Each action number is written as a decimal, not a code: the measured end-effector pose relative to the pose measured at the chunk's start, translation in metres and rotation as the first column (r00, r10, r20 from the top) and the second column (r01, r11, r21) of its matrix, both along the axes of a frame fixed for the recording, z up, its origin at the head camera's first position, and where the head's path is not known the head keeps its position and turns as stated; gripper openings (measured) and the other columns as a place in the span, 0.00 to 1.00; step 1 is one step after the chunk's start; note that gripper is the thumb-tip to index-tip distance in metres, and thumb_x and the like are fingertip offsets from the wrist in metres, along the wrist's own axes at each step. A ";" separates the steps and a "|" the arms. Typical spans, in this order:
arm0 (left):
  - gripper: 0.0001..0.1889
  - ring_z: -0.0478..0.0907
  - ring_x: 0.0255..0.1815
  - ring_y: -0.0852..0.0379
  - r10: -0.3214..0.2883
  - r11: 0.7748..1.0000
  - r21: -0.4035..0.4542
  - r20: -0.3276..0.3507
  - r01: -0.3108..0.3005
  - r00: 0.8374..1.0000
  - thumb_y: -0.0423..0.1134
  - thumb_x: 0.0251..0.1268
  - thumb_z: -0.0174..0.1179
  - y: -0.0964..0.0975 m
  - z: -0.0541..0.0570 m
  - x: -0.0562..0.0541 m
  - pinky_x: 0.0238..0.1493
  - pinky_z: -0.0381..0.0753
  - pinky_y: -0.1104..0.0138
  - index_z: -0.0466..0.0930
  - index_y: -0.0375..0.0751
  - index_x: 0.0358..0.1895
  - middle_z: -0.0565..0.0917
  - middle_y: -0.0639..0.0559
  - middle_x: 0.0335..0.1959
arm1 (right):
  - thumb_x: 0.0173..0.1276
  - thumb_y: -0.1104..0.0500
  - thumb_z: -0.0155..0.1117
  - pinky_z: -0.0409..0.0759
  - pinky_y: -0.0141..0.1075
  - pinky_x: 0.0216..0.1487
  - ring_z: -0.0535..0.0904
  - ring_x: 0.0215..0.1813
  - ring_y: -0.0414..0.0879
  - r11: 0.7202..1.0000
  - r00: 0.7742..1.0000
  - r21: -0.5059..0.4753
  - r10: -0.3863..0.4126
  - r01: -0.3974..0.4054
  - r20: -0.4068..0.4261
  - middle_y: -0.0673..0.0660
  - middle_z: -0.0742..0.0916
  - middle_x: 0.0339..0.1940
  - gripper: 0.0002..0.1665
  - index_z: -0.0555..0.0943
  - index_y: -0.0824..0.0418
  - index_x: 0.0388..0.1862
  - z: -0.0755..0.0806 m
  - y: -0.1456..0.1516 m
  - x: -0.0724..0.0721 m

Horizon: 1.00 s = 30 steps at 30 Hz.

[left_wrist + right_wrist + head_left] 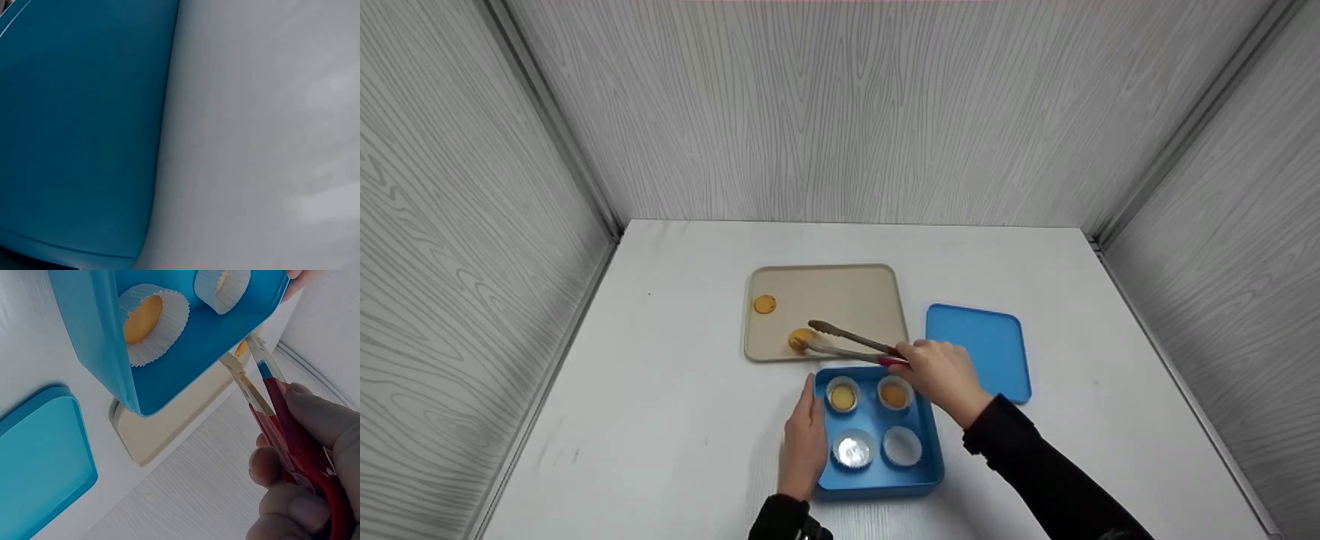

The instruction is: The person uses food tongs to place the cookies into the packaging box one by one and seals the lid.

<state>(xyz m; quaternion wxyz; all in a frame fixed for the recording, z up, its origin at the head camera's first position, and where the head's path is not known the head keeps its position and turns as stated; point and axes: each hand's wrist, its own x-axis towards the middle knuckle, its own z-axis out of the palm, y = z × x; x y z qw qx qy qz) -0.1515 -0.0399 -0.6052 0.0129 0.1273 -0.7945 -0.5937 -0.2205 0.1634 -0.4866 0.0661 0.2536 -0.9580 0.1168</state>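
My right hand (943, 375) grips a pair of red-handled tongs (295, 433) over the near edge of a beige tray (840, 285). The tongs' arms are spread, and the lower tip overlaps a round yellow-orange cookie (799, 340) on that tray. Another cookie (765, 304) lies farther left. My left hand (804, 442) rests along the left side of a deep blue box (877, 491), its fingers straight. Inside the box stand several white paper cups; the far-left cup (842, 394) and the far-right cup (174, 326) each hold a cookie. The blue box wall (84, 135) fills much of the left wrist view.
A flat blue lid (982, 345) lies right of the tray and box, beyond my right wrist. Everything rests on a white table (660, 420). Grey wood-grain panels (840, 112) stand at the back and both sides.
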 end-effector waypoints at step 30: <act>0.27 0.57 0.81 0.48 -0.004 1.000 -0.012 0.006 0.004 1.000 0.46 0.86 0.41 0.000 -0.001 -0.003 0.78 0.60 0.47 0.56 0.51 0.82 0.63 0.51 0.80 | 0.66 0.52 0.74 0.78 0.39 0.23 0.79 0.24 0.48 0.999 0.999 0.004 0.035 -0.035 -0.006 0.56 0.89 0.29 0.12 0.84 0.58 0.37 -0.008 -0.004 -0.001</act>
